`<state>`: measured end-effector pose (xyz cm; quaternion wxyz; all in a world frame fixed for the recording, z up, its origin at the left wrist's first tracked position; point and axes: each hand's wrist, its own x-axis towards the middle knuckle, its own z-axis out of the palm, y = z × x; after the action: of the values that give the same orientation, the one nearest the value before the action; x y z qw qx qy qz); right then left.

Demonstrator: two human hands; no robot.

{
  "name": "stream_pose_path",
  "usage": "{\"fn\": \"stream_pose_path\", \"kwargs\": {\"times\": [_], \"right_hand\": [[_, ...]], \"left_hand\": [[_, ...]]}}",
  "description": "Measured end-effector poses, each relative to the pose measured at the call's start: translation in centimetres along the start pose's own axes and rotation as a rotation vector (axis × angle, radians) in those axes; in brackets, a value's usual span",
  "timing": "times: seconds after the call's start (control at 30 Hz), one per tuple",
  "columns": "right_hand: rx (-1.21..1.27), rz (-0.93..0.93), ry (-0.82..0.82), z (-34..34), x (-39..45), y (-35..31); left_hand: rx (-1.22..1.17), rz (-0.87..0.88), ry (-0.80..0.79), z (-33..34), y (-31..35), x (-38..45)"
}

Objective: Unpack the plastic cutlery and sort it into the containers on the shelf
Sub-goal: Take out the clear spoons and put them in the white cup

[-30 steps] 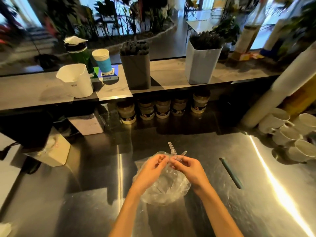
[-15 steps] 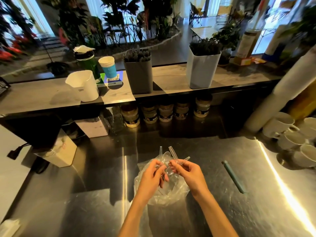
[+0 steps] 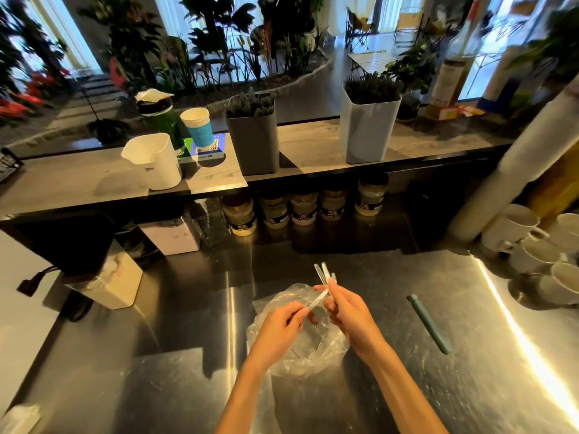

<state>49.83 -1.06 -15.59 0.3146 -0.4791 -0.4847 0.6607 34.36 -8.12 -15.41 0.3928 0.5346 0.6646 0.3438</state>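
A clear plastic bag (image 3: 297,355) lies on the steel counter (image 3: 407,386) in front of me. My right hand (image 3: 347,311) grips a small bunch of clear plastic cutlery (image 3: 322,272), handles sticking up above the bag. My left hand (image 3: 279,327) pinches one clear piece (image 3: 316,300) that slants up toward the right hand. On the shelf (image 3: 313,145) stand a dark grey container (image 3: 255,142) and a light grey container (image 3: 368,130), both filled with dark cutlery, and a white container (image 3: 156,162) at the left.
A teal pen (image 3: 429,324) lies right of the bag. White cups (image 3: 539,249) cluster at the right edge beside a white roll (image 3: 513,164). Jars (image 3: 304,208) line up under the shelf. A paper cup (image 3: 200,126) and a green bottle (image 3: 163,117) stand on the shelf.
My right hand has lifted its bunch of cutlery slightly higher and rightward. My left hand has drawn a single piece out and away from the bunch, and the view has tilted up a little.
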Motion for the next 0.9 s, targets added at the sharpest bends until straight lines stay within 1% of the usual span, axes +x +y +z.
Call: {"fn": "stream_pose_path", "kwargs": {"times": [0.07, 0.17, 0.27, 0.4, 0.47, 0.53, 0.57, 0.67, 0.73, 0.8, 0.9], "right_hand": [[-0.05, -0.014, 0.005, 0.0, -0.2, -0.2], [-0.04, -0.031, 0.056, -0.4, -0.3, -0.1], [-0.014, -0.02, 0.098, -0.8, -0.3, -0.1], [0.099, -0.009, 0.129, -0.7, -0.4, -0.5], [0.158, -0.022, 0.137, -0.5, -0.5, -0.6], [0.203, -0.023, 0.139, -0.2, -0.5, -0.6], [0.212, -0.02, 0.131, 0.1, -0.6, -0.6], [0.204, -0.023, 0.051, 1.1, -0.9, -0.3], [0.167, -0.033, 0.02, 1.5, -1.1, -0.1], [0.117, -0.037, 0.03, 1.4, -1.2, -0.1], [0.047, 0.017, 0.018, 1.0, -1.0, -0.2]], "left_hand": [[-0.023, -0.028, -0.041, 0.0, 0.2, -0.1], [-0.173, -0.074, -0.063, -0.1, 0.3, -0.5], [-0.342, -0.123, 0.008, -0.4, 0.4, -0.7], [-0.568, -0.25, 0.188, -0.1, 0.4, -0.5], [-0.69, -0.274, 0.253, 0.1, 0.4, -0.2], [-0.832, -0.287, 0.247, 0.4, 0.6, 0.0], [-0.863, -0.277, 0.223, 0.6, 0.9, 0.1], [-0.818, -0.202, 0.195, 1.5, 1.8, 0.0], [-0.876, -0.208, 0.255, 1.7, 2.1, 0.2], [-0.909, -0.226, 0.35, 1.4, 2.1, 0.7], [-0.823, -0.247, 0.442, 0.6, 1.8, 1.4]]}}
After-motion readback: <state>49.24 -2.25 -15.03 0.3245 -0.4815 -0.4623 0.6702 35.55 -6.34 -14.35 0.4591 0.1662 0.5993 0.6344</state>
